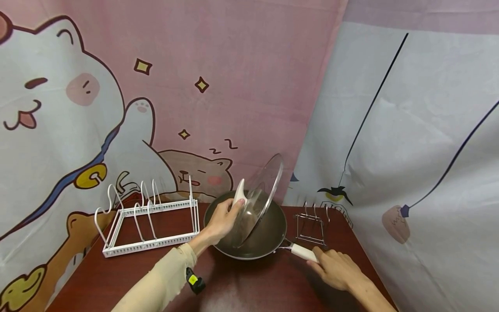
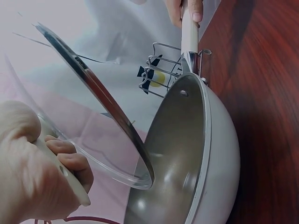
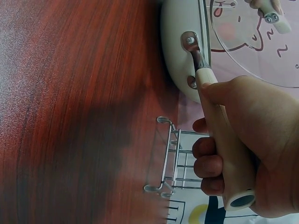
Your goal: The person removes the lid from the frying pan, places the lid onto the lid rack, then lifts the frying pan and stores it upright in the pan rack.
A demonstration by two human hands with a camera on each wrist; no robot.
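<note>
A deep wok with a pale outside and a dark greyish inside stands on the table. My right hand grips its cream handle, fingers wrapped round and thumb laid along the top. My left hand holds a clear glass lid by its cream knob handle, fingers curled round it. Steeply tilted, the lid has its metal rim facing right, and its lower edge overlaps the wok's inside in the head and left wrist views.
A white rack with upright loops stands left of the wok. A small wire rack sits behind the handle on the right. Printed cloth hangs along the back and sides of the red-brown table.
</note>
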